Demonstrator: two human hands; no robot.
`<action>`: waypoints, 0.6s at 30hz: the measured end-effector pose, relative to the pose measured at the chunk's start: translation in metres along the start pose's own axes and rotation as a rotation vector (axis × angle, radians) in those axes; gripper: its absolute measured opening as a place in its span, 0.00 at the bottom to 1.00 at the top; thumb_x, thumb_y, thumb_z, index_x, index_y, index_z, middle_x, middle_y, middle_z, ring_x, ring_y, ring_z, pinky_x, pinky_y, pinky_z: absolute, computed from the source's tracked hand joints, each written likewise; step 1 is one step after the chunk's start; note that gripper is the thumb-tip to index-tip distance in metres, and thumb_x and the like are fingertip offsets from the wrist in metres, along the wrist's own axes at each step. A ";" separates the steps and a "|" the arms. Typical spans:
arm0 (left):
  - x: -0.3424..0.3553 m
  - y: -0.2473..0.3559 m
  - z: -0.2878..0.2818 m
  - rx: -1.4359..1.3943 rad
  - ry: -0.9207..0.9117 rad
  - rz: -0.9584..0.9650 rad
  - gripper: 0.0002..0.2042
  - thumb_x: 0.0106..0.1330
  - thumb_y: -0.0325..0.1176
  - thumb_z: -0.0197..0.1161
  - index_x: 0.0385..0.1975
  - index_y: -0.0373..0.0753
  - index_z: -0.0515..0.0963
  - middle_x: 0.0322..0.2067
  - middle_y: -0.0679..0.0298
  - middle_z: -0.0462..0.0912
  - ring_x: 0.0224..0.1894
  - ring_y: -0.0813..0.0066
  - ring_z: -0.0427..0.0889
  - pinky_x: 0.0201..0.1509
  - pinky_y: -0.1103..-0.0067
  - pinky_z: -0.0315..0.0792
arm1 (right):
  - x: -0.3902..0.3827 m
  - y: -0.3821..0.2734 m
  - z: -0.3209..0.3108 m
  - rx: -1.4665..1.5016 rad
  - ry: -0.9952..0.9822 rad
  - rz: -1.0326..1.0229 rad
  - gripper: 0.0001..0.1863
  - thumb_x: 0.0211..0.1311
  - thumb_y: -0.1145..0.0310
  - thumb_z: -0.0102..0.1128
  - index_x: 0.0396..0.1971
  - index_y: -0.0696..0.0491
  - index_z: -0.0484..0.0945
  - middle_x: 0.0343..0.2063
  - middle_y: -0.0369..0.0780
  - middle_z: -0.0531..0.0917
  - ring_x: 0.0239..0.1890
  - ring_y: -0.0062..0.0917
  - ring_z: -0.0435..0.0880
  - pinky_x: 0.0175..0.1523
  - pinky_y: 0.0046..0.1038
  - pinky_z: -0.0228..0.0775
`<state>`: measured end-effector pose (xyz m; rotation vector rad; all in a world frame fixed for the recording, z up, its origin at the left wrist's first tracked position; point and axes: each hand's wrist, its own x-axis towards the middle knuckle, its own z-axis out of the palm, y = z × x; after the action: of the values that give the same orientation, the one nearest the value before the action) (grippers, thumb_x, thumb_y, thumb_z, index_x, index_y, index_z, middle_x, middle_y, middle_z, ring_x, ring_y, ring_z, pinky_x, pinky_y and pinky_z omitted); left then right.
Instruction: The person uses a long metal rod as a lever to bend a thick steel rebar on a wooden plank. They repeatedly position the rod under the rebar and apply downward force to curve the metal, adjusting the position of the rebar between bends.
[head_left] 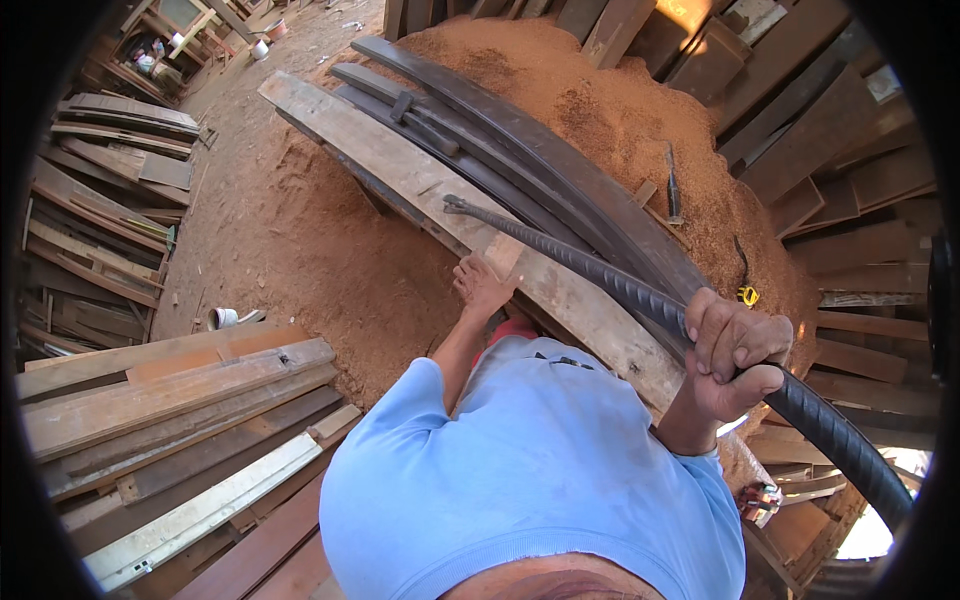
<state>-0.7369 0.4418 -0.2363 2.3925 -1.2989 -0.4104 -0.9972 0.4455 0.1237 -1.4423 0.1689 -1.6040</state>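
My right hand [735, 345] is wrapped round a long dark ribbed metal bar [600, 285], raised at a slant over the boards. The bar's flattened, notched end [456, 205] lies above a pale, worn wooden plank [400, 175]. At the near edge of this plank is my left hand [483, 288]. Its fingers and thumb lie on either side of the near end of a small light wood block [503, 254], and part of that grip is hidden. Behind the plank, a hammer [425, 125] rests on several long dark boards [520, 130].
Sawdust [560, 95] is heaped beyond the boards, with a dark-handled tool [673, 190] and a yellow tape measure [748, 296] on it. Stacked planks [180, 400] stand at the left, and more timber [850, 190] leans at the right. A white container [222, 318] lies on the ground.
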 end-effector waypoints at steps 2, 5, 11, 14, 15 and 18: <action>0.004 -0.008 0.010 -0.004 -0.057 0.012 0.48 0.48 0.54 0.78 0.62 0.27 0.62 0.56 0.39 0.69 0.60 0.38 0.68 0.66 0.50 0.61 | 0.004 0.002 0.006 -0.015 0.005 -0.009 0.24 0.71 0.43 0.58 0.30 0.49 0.67 0.10 0.25 0.63 0.10 0.14 0.62 0.28 0.26 0.61; 0.033 -0.019 0.023 -0.036 -0.061 0.013 0.44 0.49 0.51 0.77 0.59 0.28 0.64 0.54 0.40 0.70 0.59 0.40 0.70 0.64 0.52 0.66 | 0.016 0.007 0.015 -0.023 0.015 -0.021 0.24 0.71 0.42 0.57 0.31 0.49 0.68 0.10 0.25 0.62 0.10 0.13 0.62 0.28 0.26 0.62; 0.072 -0.048 -0.011 0.009 -0.015 0.095 0.41 0.50 0.48 0.77 0.59 0.31 0.66 0.54 0.41 0.71 0.59 0.41 0.70 0.63 0.54 0.68 | 0.026 0.011 0.010 -0.003 -0.045 -0.042 0.23 0.71 0.42 0.56 0.34 0.48 0.68 0.11 0.25 0.62 0.11 0.12 0.61 0.29 0.26 0.62; 0.069 -0.052 -0.012 0.030 -0.032 0.087 0.43 0.50 0.49 0.78 0.61 0.32 0.64 0.56 0.41 0.70 0.60 0.41 0.69 0.65 0.54 0.65 | 0.015 0.008 0.002 -0.013 -0.008 -0.026 0.22 0.73 0.43 0.55 0.34 0.47 0.68 0.11 0.25 0.63 0.12 0.13 0.60 0.30 0.26 0.62; 0.070 -0.055 -0.012 0.031 -0.045 0.071 0.45 0.50 0.49 0.78 0.63 0.32 0.63 0.57 0.40 0.69 0.61 0.41 0.68 0.66 0.54 0.64 | 0.012 0.009 0.001 -0.017 0.012 -0.024 0.21 0.73 0.43 0.55 0.34 0.47 0.68 0.11 0.25 0.63 0.12 0.13 0.60 0.30 0.26 0.62; 0.060 -0.030 -0.025 0.056 0.015 0.094 0.49 0.50 0.50 0.78 0.69 0.33 0.58 0.63 0.40 0.65 0.65 0.41 0.65 0.70 0.55 0.58 | -0.005 0.007 -0.014 -0.037 0.072 -0.010 0.20 0.75 0.45 0.54 0.33 0.47 0.68 0.11 0.25 0.62 0.13 0.13 0.60 0.31 0.26 0.61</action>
<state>-0.6722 0.4109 -0.2329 2.3637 -1.4278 -0.3327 -1.0056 0.4392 0.1115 -1.4165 0.2341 -1.6694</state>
